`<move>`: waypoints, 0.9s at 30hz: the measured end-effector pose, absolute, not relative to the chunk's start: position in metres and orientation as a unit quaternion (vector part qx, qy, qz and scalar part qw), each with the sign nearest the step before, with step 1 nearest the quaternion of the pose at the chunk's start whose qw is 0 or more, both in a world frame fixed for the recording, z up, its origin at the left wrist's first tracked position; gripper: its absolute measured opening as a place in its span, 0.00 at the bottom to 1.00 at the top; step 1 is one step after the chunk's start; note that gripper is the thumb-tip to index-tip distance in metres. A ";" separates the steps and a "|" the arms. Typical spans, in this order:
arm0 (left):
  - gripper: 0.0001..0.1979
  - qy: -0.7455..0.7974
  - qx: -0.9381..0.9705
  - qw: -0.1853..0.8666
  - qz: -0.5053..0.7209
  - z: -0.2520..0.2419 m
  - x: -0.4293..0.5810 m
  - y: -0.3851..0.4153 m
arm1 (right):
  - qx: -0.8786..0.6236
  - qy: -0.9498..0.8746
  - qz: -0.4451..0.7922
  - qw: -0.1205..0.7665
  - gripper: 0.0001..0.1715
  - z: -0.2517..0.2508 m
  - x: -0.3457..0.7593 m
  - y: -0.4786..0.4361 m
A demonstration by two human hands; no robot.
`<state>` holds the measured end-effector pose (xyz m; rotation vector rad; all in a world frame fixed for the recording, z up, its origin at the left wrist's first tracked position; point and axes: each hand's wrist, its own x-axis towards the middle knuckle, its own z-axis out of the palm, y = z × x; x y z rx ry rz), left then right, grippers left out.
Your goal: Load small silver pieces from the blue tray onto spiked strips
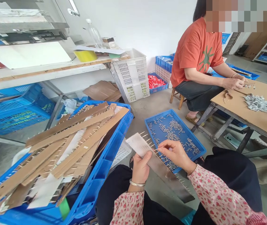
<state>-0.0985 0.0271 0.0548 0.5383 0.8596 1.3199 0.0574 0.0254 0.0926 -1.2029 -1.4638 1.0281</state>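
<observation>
My left hand [141, 167] grips a long pale cardboard strip [158, 167], thumb on top, tilted down to the right over my lap. Thin toothpick-like sticks [179, 179] poke out along the strip's far edge. My right hand [175, 153] is closed in a pinch on one of these sticks at that edge; the fingertips partly hide it. Beyond and below the strip, a shallow blue tray [151, 120] on the floor holds many small grey, spindle-shaped pieces [171, 132].
A blue crate [111, 156] at left is heaped with cardboard strips [77, 140] bearing sticks. At right a co-worker [196, 53] sits by a low table [262, 118] with pliers [227, 96] and a silvery pile [259, 103]. White crates [133, 75] stand beside the left bench [53, 70].
</observation>
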 end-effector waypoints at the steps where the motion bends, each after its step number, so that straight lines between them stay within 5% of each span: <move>1: 0.11 0.382 0.237 0.673 0.587 0.054 -0.099 0.027 | -0.498 -0.596 0.408 0.480 0.06 0.092 0.055 0.024; 21: 0.13 0.434 0.292 0.614 0.591 0.044 -0.097 0.026 | -0.528 -0.614 0.392 0.435 0.10 0.079 0.038 0.028; 27: 0.16 0.426 0.183 0.643 0.609 0.053 -0.099 0.035 | -0.521 -0.478 0.475 0.524 0.16 0.081 0.070 0.031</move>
